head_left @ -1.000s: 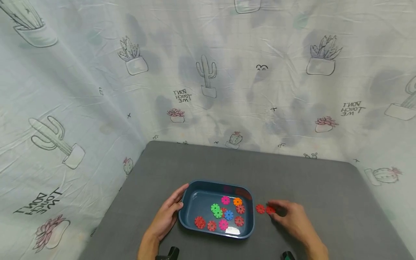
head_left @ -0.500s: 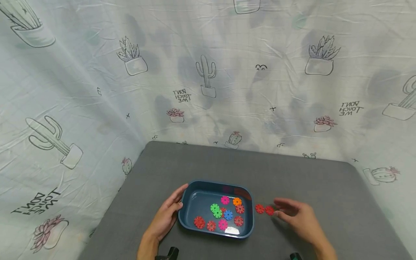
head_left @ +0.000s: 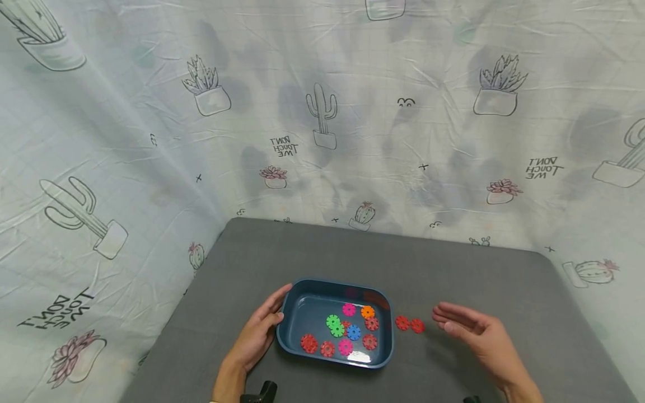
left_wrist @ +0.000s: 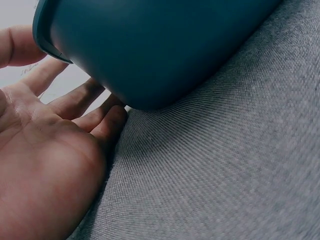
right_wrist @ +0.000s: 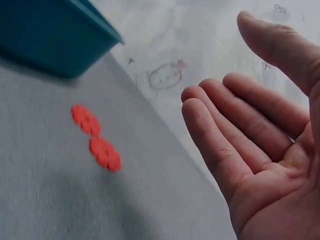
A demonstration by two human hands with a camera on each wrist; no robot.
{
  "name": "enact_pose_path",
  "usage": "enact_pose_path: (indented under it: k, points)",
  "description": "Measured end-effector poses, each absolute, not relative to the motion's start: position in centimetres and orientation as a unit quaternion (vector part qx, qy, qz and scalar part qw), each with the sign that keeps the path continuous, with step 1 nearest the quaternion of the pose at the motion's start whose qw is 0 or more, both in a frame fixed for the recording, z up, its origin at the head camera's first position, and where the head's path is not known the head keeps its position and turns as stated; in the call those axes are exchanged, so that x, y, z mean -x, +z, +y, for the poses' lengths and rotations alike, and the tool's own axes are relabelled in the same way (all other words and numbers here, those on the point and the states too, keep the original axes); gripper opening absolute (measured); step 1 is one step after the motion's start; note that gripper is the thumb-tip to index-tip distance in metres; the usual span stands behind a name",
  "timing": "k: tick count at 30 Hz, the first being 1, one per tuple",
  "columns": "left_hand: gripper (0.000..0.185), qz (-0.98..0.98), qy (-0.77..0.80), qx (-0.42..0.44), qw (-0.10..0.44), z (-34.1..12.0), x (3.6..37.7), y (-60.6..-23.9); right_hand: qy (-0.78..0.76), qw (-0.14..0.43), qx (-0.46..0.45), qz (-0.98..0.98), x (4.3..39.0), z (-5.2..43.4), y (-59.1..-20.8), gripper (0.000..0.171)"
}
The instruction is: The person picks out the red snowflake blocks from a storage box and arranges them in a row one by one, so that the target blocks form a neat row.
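On the grey fabric tabletop I see my left hand, fingers relaxed, resting against the dark blue plastic tray. My right hand hovers, fingers straight and together, near two red plastic gear discs beside the tray.

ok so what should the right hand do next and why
Probably reach into the blue tray for another red disc. The right hand is open and empty beside two red discs lying side by side on the grey table, while more red discs remain in the tray among the other colours. The left hand rests against the tray's side, steadying it.
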State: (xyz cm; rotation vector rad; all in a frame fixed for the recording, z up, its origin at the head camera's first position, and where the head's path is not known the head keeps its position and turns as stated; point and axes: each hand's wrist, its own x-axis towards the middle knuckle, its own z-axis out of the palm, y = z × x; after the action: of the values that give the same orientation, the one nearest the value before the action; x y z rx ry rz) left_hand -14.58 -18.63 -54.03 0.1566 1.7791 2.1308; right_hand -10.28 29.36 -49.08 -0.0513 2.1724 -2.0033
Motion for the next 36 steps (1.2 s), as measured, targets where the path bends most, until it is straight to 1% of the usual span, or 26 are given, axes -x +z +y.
enact_pose_path:
  k: [6,11,14,18,23,27,31,36]
  points:
    - [0.057,0.633,0.751,-0.059,0.179,-18.7,14.6,-54.2,-0.7,0.118,0.041,0.703,10.3,28.3,-48.1,0.047]
    - [0.057,0.632,0.752,-0.057,0.177,-18.7,14.5,-54.2,-0.691,0.143,0.027,0.708,10.8,25.8,-47.1,0.048]
    - [0.057,0.631,0.752,-0.057,0.179,-18.7,14.5,-54.1,-0.684,0.156,0.04,0.712,11.2,24.3,-46.6,0.048]
    - [0.057,0.631,0.751,-0.06,0.186,-18.8,14.5,-54.0,-0.673,0.169,0.076,0.716,11.8,22.2,-46.3,0.047]
    - [0.057,0.633,0.749,-0.055,0.188,-18.7,14.6,-53.9,-0.653,0.189,0.099,0.726,12.6,19.6,-46.1,0.047]
    - [0.057,0.633,0.75,-0.052,0.185,-18.7,14.5,-53.8,-0.633,0.204,0.137,0.734,13.3,17.5,-45.9,0.043]
    - [0.057,0.632,0.75,-0.052,0.187,-18.7,14.5,-53.6,-0.606,0.204,0.192,0.744,14.2,15.5,-45.7,0.04]
    - [0.056,0.635,0.748,-0.047,0.188,-18.6,14.5,-53.4,-0.583,0.21,0.238,0.748,15.0,13.3,-45.6,0.041]
